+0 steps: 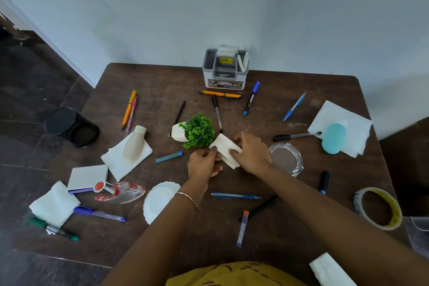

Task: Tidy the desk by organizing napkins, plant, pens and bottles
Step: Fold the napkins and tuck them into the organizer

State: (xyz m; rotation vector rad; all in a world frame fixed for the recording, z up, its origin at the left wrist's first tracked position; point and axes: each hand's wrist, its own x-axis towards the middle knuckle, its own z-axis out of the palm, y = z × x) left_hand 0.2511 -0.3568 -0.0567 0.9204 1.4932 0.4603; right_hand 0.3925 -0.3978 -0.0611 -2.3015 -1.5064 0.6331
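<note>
At the desk's middle both hands hold a folded white napkin (224, 150): my left hand (203, 165) pinches its left edge, my right hand (251, 152) grips its right side. A small green plant (198, 131) in a white pot lies tipped over just behind them. A beige bottle (134, 143) lies on a napkin (116, 162) at the left. A teal bottle (333, 138) lies on a napkin (348, 121) at the right. Several pens are scattered about, among them a blue one (235, 196) near my arms. A grey organizer (225, 68) stands at the back.
A black mesh cup (72, 127) lies on its side off the desk's left edge. A glass ashtray (286, 158), tape roll (377, 208), white plate (160, 199), clear red-trimmed bottle (120, 191), notepad (88, 177) and more napkins (54, 204) crowd the desk.
</note>
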